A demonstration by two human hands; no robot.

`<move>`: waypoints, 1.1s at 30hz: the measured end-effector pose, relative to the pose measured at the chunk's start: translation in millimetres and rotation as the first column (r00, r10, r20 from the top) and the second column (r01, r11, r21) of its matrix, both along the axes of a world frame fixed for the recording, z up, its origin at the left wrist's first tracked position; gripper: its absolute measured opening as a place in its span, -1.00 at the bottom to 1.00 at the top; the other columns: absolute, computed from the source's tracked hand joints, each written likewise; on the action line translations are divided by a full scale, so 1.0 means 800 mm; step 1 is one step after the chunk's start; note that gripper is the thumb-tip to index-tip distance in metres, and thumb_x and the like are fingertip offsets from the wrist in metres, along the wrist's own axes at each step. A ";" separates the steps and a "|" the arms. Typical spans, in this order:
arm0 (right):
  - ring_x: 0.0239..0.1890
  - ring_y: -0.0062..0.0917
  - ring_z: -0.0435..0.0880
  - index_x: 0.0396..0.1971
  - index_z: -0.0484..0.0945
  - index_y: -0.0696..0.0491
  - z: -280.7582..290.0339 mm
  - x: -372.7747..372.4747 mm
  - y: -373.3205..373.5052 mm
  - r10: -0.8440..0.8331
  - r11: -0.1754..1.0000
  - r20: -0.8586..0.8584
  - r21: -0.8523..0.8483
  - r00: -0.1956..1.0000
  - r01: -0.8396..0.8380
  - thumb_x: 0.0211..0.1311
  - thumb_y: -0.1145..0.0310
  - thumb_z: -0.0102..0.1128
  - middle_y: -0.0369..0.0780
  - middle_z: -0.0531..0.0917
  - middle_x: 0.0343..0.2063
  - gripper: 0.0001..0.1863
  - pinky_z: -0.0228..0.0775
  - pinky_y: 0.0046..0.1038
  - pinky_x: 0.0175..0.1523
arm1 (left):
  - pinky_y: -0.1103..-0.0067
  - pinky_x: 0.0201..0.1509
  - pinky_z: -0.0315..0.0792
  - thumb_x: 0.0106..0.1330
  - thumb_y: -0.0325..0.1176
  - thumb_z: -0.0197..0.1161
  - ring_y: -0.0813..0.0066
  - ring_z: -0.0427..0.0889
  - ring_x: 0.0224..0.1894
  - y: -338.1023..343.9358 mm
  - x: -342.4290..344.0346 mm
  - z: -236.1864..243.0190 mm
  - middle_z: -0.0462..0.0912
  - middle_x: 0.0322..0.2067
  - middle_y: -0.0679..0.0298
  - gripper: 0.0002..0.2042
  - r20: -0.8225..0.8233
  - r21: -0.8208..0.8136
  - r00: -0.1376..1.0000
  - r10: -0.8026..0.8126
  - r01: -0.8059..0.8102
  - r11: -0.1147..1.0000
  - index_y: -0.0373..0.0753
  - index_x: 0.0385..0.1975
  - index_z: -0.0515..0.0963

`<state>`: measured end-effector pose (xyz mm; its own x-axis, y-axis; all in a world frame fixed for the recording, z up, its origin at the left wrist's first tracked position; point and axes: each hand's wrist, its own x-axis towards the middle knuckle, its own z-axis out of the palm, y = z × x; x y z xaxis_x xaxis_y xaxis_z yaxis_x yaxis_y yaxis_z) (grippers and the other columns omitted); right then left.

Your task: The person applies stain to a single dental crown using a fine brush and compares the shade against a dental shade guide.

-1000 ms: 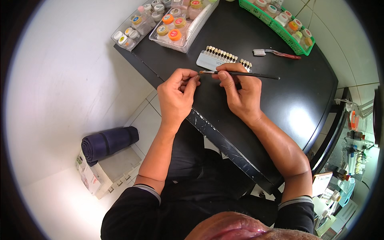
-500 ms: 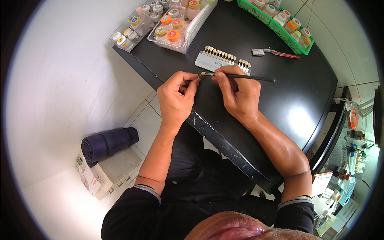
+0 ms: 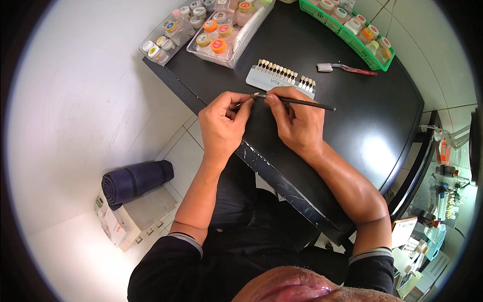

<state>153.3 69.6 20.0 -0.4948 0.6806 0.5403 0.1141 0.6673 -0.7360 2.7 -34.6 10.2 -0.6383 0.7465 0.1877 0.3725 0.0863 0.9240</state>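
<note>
My left hand (image 3: pixel 221 123) is closed in a pinch, with a tiny cream tooth-shaped piece (image 3: pixel 255 94) at its fingertips. Whether that piece sits on a holder is hidden by the fingers. My right hand (image 3: pixel 303 123) grips a thin brush (image 3: pixel 314 104) with a black handle, much like a pen. The brush's tip points left and meets or nearly meets the tooth-shaped piece. Just beyond both hands lies a tooth shade guide (image 3: pixel 264 79), a pale grey holder with a row of tooth-coloured tabs and one gap in the row.
A toothbrush (image 3: pixel 347 67) with a red and clear handle lies at the far right of the black table (image 3: pixel 347 136). White baskets (image 3: pixel 232 61) of lidded jars stand far left, a green basket (image 3: pixel 347 38) far right. A rolled dark mat (image 3: pixel 138 181) rests low at left.
My right hand has shifted slightly left, and the brush handle's rear end has swung down and left. The left hand has barely moved and keeps its pinch.
</note>
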 end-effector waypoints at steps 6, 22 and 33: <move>-0.53 -0.40 0.74 -0.18 0.74 0.09 0.000 -0.001 0.000 -0.022 1.000 -0.031 0.015 0.999 0.022 0.47 0.47 0.49 -0.17 0.78 -0.42 -0.93 0.53 -0.37 -0.39 | 0.74 -0.33 0.50 0.44 -0.60 0.51 0.82 0.62 -0.39 0.000 0.002 0.001 0.81 -0.38 0.40 -0.95 -0.018 -0.002 1.000 0.012 -0.012 1.000 -0.42 -0.19 0.79; -0.51 -0.65 0.69 -0.11 0.63 0.15 -0.018 0.002 0.010 -0.060 0.988 -0.208 -0.151 0.976 0.028 0.70 0.33 0.29 -0.25 0.78 -0.47 -0.82 0.46 -0.54 -0.38 | 0.75 -0.39 0.46 0.40 -0.66 0.50 0.76 0.75 -0.34 0.000 -0.001 -0.007 0.88 -0.27 0.31 -0.79 -0.049 0.080 0.999 -0.018 0.022 0.997 -0.34 -0.03 0.73; -0.56 -0.46 0.65 -0.19 0.68 0.11 -0.004 -0.001 0.004 0.015 1.000 -0.055 -0.019 0.998 -0.016 0.58 0.40 0.40 -0.22 0.70 -0.50 -0.89 0.46 -0.38 -0.38 | 0.67 -0.45 0.48 0.34 -0.64 0.53 0.71 0.73 -0.46 -0.003 0.008 -0.009 0.91 -0.30 0.24 -0.69 -0.361 0.117 0.932 0.029 0.015 0.993 -0.23 0.04 0.72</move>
<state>152.3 73.0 16.6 -0.4755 0.6839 0.5534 0.0633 0.6540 -0.7539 9.0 -36.9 2.9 -0.5162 0.7014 0.4915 0.6827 -0.0095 0.7306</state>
